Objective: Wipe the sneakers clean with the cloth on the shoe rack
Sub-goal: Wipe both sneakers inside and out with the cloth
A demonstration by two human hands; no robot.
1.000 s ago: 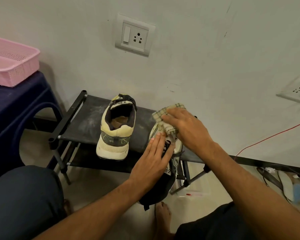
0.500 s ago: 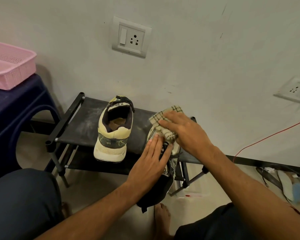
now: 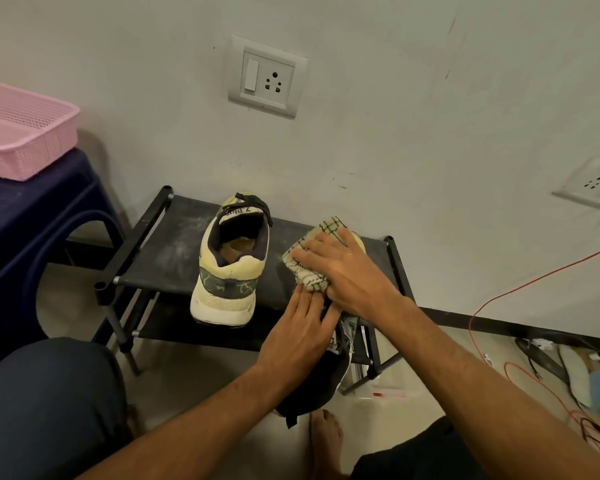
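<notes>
Sweeps cloth slightly left vs 1 s ago over right-of-centre sneaker w/ flat, straight-fingered R hand, L hand flat, steadying it, so mid-wipe w/ other sneaker pending.

The sneaker is pale yellow and cream, with a black lining and a grey heel band veined in yellow; the cloth is cream, checked with dark lines. The shoe rack is black, the basket pink, the stool dark blue, the wire red.
</notes>
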